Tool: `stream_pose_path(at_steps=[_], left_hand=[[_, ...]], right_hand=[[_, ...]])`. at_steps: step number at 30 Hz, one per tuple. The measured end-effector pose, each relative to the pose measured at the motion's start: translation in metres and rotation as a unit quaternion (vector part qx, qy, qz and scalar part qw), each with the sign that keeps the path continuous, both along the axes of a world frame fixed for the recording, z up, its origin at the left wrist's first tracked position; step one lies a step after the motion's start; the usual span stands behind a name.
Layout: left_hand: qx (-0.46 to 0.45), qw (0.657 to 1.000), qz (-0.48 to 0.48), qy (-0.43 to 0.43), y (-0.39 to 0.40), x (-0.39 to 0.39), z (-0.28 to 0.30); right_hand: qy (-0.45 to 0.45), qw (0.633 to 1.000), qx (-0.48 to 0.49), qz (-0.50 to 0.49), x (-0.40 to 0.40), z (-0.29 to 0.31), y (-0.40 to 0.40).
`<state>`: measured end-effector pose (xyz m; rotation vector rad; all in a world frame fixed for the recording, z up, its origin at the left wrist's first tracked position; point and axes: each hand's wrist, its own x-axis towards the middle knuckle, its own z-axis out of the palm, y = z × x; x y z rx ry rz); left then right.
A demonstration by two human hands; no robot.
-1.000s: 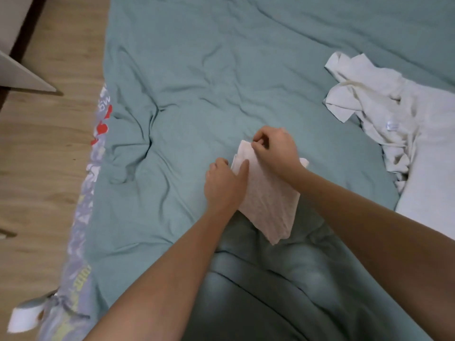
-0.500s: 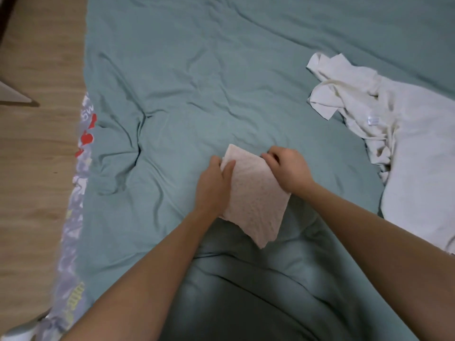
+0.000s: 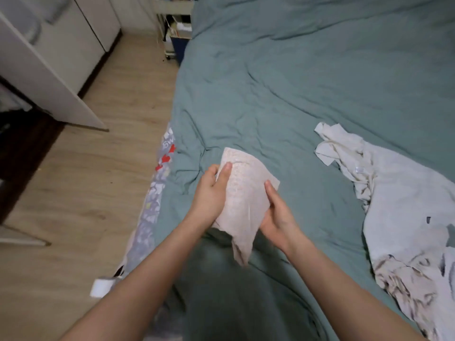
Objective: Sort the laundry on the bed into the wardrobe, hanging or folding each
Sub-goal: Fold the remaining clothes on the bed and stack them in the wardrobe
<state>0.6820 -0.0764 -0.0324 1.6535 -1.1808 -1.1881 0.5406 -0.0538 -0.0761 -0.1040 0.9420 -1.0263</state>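
Head view. The bed (image 3: 307, 82) is covered by a creased teal duvet that fills most of the frame. Along its left edge a grey printed sheet (image 3: 157, 190) shows, with red hearts and pale letters reading "Sw"; the rest of the word is hidden. A small white tag (image 3: 99, 287) hangs at the bed's lower left edge.

The floor (image 3: 103, 183) left of the bed is light wood plank. A white wardrobe (image 3: 81, 38) stands at upper left, with 1 door (image 3: 46, 77) swung open over a dark interior. A white cart (image 3: 176, 28) with small items stands beside the head of the bed.

A folded pale pink cloth (image 3: 246, 190) is held just above the duvet, its lower end hanging blurred. The left hand (image 3: 211, 193) grips its left edge, thumb on top and fingers curled beneath. The right hand (image 3: 277, 212) supports its right edge, thumb lying along the top, fingers under the cloth.

A heap of white and cream laundry (image 3: 394, 205) lies on the right of the bed, well apart from the cloth. A small white label (image 3: 360, 169) on it is unreadable.
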Motion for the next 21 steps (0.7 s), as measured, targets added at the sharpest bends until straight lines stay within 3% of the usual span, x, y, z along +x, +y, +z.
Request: stream_pose_path(at_steps=[1,3,5,7,9,12,15,18,21], left_hand=[[-0.002,1.000,0.026,-0.012,0.011,0.010,0.010],[-0.023,0.994,0.078,-0.070,0.037,0.036,0.028],[-0.048,0.979,0.100,-0.172,0.062,0.066,0.045],[-0.036,0.957,0.103,-0.269,0.089,0.094,0.063],[-0.002,0.938,0.124,-0.323,0.113,0.120,0.080],[0.022,0.921,0.197,-0.335,0.151,0.166,0.106],[0.022,0.906,0.287,-0.310,0.193,0.220,0.131],[0.040,0.888,0.330,-0.318,0.228,0.286,0.152],[0.050,0.866,0.374,-0.328,0.256,0.359,0.165]], right_hand=[[0.009,1.000,-0.010,0.007,0.012,0.012,0.004],[0.121,0.992,-0.029,0.018,0.032,0.032,0.009],[0.273,0.956,-0.085,0.056,0.048,0.048,0.013],[0.347,0.920,-0.143,0.115,0.071,0.068,0.020],[0.337,0.914,-0.165,0.155,0.101,0.090,0.031],[0.178,0.956,-0.097,0.211,0.151,0.113,0.057],[0.061,0.943,-0.045,0.324,0.202,0.117,0.096],[0.076,0.900,-0.089,0.419,0.261,0.122,0.126],[0.131,0.864,-0.180,0.452,0.335,0.145,0.131]])
